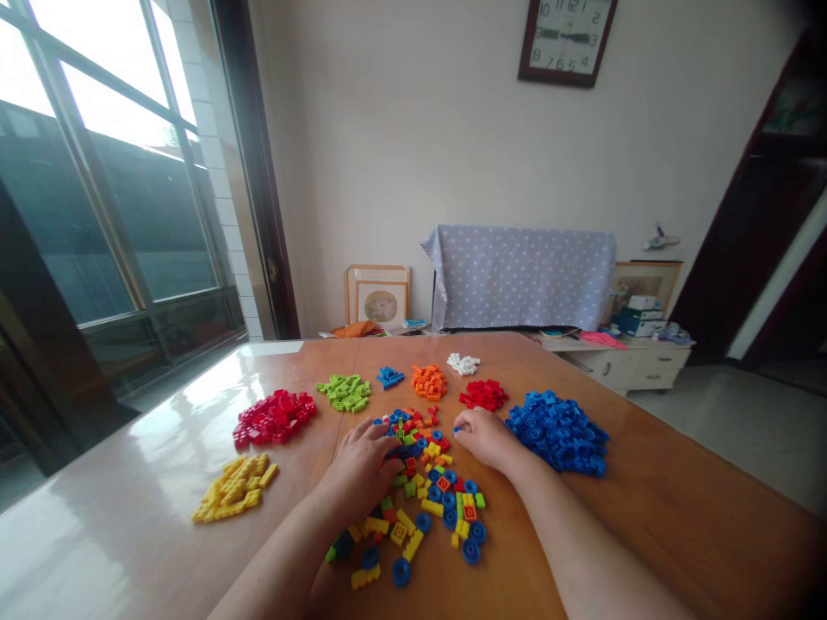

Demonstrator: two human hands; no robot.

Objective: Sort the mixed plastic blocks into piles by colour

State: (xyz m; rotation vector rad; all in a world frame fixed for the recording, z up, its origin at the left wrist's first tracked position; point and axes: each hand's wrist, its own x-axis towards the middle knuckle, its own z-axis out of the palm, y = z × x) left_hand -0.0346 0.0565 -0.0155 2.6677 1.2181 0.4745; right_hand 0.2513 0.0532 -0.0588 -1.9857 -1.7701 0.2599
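A mixed heap of small coloured building bricks [430, 482] lies in the middle of the wooden table [678, 517]. My left hand [362, 465] rests palm down on the heap's left side, fingers reaching into the bricks. My right hand [481, 435] sits at the heap's right edge, its fingertips pinched on a small blue brick [457, 428]. Right beside that hand is a large blue pile [559, 430]. Sorted piles ring the heap: yellow [236, 488], red [275, 416], green [345, 392], small blue [389, 376], orange [429, 381], white [463, 363] and a second red pile [484, 394].
Large windows [96, 172] run along the left. Behind the table stand a cloth-covered object [523, 275], framed pictures [378, 297] on the floor and a low white cabinet [637, 362] with boxes. A clock [565, 39] hangs on the wall.
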